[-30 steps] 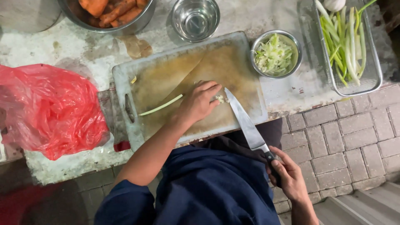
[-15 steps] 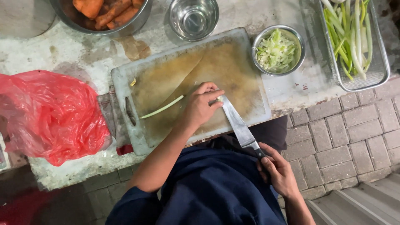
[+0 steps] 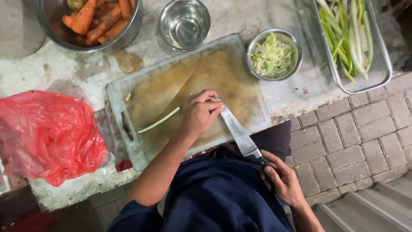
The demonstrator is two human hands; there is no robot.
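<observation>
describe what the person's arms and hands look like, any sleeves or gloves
Both hands are bare: no gloves, and no rings or watch that I can make out. The left hand leads back along a bare forearm to a dark navy short sleeve at the upper arm. The right hand also shows a bare wrist and forearm, with no sleeve in view.

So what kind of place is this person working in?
Probably a rough outdoor food-prep spot, maybe a street kitchen: a stained cutting board on a worn counter, metal bowls of carrots and sliced greens, and paving bricks underfoot.
</observation>
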